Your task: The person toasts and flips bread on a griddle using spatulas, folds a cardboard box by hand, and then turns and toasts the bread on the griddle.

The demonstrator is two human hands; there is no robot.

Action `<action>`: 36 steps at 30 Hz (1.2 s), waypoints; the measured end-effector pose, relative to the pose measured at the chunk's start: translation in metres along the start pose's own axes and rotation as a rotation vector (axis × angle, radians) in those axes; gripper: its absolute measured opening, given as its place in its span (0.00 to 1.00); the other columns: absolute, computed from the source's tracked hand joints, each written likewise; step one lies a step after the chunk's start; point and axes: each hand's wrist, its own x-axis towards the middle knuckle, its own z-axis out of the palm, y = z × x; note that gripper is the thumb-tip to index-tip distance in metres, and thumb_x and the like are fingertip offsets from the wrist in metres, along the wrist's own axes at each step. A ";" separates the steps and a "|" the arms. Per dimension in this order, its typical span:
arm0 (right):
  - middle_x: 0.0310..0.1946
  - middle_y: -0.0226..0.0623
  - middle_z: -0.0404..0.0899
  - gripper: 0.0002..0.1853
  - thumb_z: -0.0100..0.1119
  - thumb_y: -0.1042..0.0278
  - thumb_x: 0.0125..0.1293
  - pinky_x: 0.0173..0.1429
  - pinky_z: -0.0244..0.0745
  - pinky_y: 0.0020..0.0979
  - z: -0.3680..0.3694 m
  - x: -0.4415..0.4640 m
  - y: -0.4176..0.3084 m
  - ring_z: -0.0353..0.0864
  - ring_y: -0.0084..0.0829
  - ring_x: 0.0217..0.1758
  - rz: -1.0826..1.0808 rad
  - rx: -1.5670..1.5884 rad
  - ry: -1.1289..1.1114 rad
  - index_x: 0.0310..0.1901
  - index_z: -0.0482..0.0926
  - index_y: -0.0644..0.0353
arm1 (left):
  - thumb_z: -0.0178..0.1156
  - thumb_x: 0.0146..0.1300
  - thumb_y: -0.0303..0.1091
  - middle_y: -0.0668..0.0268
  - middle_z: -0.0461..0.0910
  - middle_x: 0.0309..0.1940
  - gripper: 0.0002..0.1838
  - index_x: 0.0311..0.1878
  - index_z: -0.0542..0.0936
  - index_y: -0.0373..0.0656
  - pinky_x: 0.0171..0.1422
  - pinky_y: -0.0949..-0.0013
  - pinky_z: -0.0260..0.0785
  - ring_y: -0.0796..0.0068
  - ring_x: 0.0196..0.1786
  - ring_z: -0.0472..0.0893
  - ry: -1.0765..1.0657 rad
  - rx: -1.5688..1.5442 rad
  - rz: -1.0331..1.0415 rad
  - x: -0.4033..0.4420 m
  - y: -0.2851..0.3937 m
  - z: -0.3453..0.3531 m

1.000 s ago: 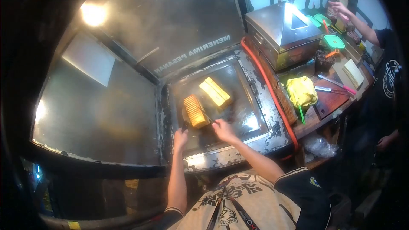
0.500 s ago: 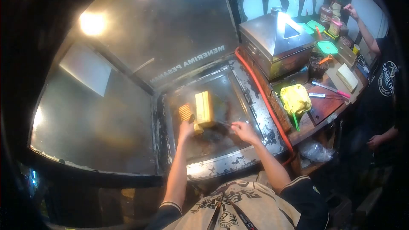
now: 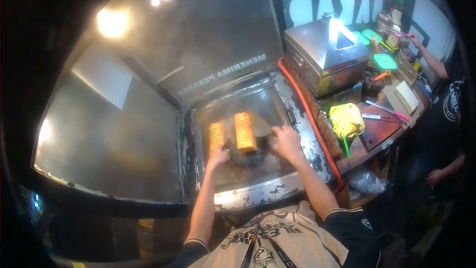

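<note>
Two blocks of bread with grill-striped, browned tops lie on the hot griddle [image 3: 267,161]. My left hand [image 3: 218,157] is closed round a dark-handled tool [image 3: 227,144], just below the left bread block [image 3: 216,135]; the tool's far end is hard to make out. To the right of the larger bread block [image 3: 244,131], my right hand [image 3: 288,143] grips a thin spatula [image 3: 258,125], its blade blurred in the haze beside the bread.
A red hose [image 3: 303,100] runs along the griddle's right edge. Beyond it stand a metal box with a peaked lid [image 3: 325,52], a tub of yellow spread [image 3: 347,120] and a cutting board [image 3: 379,133] with knives. A co-worker [image 3: 444,104] stands at far right, one hand reaching toward jars.
The larger bread block has turned from a pale side to a browned, striped top. Both tools have come away from it slightly. The co-worker's raised hand has lowered toward the jars.
</note>
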 end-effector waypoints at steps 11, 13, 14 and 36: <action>0.37 0.40 0.82 0.17 0.57 0.62 0.64 0.43 0.74 0.35 0.055 0.028 0.049 0.82 0.35 0.38 0.267 0.551 -0.050 0.51 0.77 0.61 | 0.57 0.61 0.34 0.41 0.76 0.52 0.25 0.58 0.71 0.28 0.61 0.61 0.66 0.52 0.57 0.76 0.404 -0.149 -0.088 -0.060 -0.061 -0.066; 0.32 0.35 0.81 0.17 0.55 0.60 0.66 0.36 0.74 0.30 0.070 0.026 0.032 0.80 0.27 0.32 0.405 0.809 -0.168 0.51 0.76 0.63 | 0.56 0.61 0.33 0.41 0.77 0.48 0.21 0.55 0.73 0.29 0.58 0.59 0.68 0.49 0.54 0.77 0.436 -0.011 -0.115 -0.067 -0.058 -0.065; 0.25 0.30 0.75 0.16 0.55 0.59 0.67 0.24 0.68 0.24 0.080 0.023 0.024 0.73 0.20 0.23 0.503 0.863 -0.240 0.50 0.76 0.61 | 0.56 0.61 0.33 0.41 0.78 0.46 0.19 0.53 0.75 0.31 0.57 0.57 0.69 0.47 0.53 0.78 0.397 0.044 -0.140 -0.066 -0.059 -0.058; 0.23 0.31 0.75 0.18 0.53 0.60 0.68 0.25 0.66 0.24 0.039 -0.111 0.005 0.71 0.20 0.21 0.674 1.047 -0.405 0.52 0.74 0.65 | 0.54 0.65 0.33 0.72 0.70 0.21 0.13 0.49 0.74 0.37 0.19 0.77 0.58 0.84 0.18 0.67 0.059 -0.911 -0.288 -0.191 -0.049 0.048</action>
